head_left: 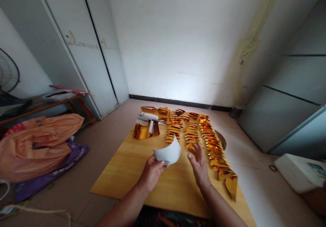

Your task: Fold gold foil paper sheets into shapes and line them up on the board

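Note:
My left hand [152, 172] pinches the lower left edge of a curled sheet of paper [168, 154], whose pale side faces me. The sheet is held up over the wooden board [122, 166]. To the right of it, my right hand [200, 164] is raised with its fingers apart and touches nothing I can see. Beyond and beside that hand, folded gold foil papers [192, 132] stand in overlapping rows. The rightmost row [214, 152] runs down to a larger folded piece near the board's right edge. A curved gold sheet [142, 131] lies at the board's far left.
Rolled white paper [147, 116] and more gold sheets [163, 113] lie at the board's back left. An orange bag [38, 149] and a purple bag [51, 172] are on the floor at left. A white box [300, 172] stands at right. Cabinets [84, 43] flank the wall.

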`<state>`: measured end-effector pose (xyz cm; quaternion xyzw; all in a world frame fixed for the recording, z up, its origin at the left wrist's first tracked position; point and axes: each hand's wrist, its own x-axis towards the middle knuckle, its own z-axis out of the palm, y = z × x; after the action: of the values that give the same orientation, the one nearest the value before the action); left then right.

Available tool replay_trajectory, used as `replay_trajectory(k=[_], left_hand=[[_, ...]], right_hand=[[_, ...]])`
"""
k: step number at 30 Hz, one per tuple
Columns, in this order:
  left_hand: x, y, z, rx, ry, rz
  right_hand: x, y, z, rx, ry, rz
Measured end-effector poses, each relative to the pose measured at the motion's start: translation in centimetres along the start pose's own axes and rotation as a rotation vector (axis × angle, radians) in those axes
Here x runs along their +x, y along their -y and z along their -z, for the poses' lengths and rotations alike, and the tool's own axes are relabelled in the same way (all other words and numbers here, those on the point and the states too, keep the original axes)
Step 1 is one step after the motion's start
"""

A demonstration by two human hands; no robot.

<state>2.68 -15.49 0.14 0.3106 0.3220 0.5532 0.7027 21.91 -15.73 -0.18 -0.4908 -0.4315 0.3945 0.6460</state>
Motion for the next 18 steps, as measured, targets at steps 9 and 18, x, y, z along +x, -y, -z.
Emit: replay_trajectory(k=[9, 18], left_hand=[[-1.0, 1.6, -0.3, -0.322, 0.107, 0.218], [-1.6, 2.5, 0.3, -0.107, 0.079, 0.260]], right_hand=[[-1.7, 0.6, -2.8, 0.471, 0.274, -0.655], [0.1, 1.8, -3.8, 0.395, 0.207, -0.385]])
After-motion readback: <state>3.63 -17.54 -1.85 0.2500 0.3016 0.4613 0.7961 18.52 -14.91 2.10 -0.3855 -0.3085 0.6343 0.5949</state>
